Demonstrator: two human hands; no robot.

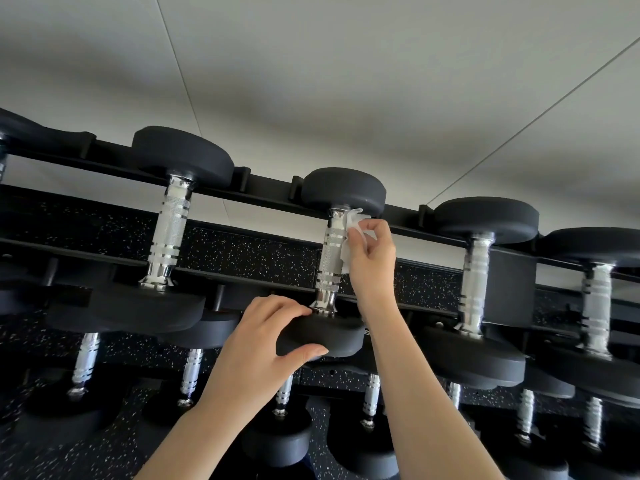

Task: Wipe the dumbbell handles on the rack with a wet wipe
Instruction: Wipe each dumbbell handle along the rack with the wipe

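The scene is lit softly and evenly, and the pale wall (346, 81) is crossed by broad, diffuse shadows. Bright glare is thrown off the chrome handles (169, 230). The rack rails (270, 190) are bowed by wide-angle distortion, and the dim lower corners are rendered slightly blurred.

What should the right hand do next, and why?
Probably draw the wet wipe down the handle: the right hand pinches it against the upper end, most of the knurled length lies below, and the left hand grips the near head.
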